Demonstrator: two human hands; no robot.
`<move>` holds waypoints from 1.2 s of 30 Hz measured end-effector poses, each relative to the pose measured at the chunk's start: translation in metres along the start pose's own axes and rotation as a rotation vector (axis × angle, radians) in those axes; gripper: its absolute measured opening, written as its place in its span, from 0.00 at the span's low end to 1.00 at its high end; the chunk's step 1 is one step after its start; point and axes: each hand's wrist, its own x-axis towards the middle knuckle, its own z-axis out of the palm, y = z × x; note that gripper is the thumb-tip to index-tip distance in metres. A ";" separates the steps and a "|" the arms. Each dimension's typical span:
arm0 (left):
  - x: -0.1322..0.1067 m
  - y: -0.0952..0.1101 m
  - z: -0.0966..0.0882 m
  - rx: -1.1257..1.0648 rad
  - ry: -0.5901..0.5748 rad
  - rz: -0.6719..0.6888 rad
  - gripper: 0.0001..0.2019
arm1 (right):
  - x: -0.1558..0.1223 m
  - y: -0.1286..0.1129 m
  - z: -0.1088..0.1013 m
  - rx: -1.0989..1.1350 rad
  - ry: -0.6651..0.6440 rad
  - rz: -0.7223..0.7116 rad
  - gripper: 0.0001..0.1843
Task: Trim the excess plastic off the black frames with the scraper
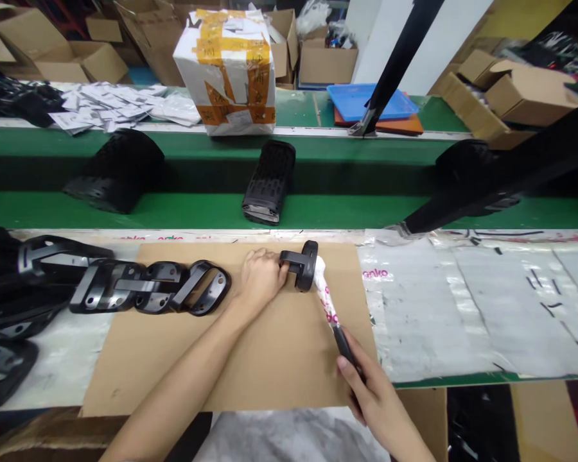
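My left hand (260,277) is closed on one end of a black plastic part (302,263) that rests on a brown cardboard sheet (231,346). A printed clear plastic bag (325,298) covers the part's other end and trails toward me. My right hand (373,394) grips the near end of that bag, where a dark piece shows through it. Left of my left hand, a row of several black loop-shaped plastic parts (149,287) lies overlapping on the cardboard.
A stack of clear printed bags (481,308) lies to the right. Black housings (268,183) (117,172) sit on the green conveyor (347,208). Behind are a taped white box (228,67), loose leaflets (120,106), a blue tray (361,101), cardboard boxes and black frame bars (510,170).
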 end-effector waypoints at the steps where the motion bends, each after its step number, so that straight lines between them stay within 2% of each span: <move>1: 0.000 -0.001 0.001 -0.010 0.014 -0.004 0.12 | 0.001 0.001 -0.001 -0.035 -0.003 -0.019 0.31; 7: 0.001 -0.011 0.001 -0.107 0.043 0.048 0.13 | 0.003 0.009 -0.006 -0.091 -0.042 -0.054 0.29; 11: 0.001 -0.011 0.000 -0.096 0.071 0.012 0.11 | 0.004 0.013 -0.009 -0.153 -0.062 -0.063 0.30; 17: 0.004 -0.005 -0.001 -0.035 0.048 -0.054 0.11 | 0.007 0.010 -0.014 -0.192 -0.042 -0.100 0.30; 24: 0.009 -0.010 0.003 -0.004 0.015 -0.027 0.14 | 0.008 0.009 -0.016 -0.174 -0.050 -0.110 0.31; 27: 0.009 -0.009 0.002 0.006 0.019 -0.023 0.13 | 0.007 0.007 -0.016 -0.189 -0.003 -0.076 0.30; 31: 0.007 -0.005 0.000 -0.007 0.004 -0.018 0.12 | 0.007 0.002 -0.016 -0.256 -0.047 0.034 0.29; 36: 0.006 -0.004 0.001 -0.013 0.007 -0.049 0.12 | 0.002 -0.001 -0.017 -0.223 0.034 0.023 0.27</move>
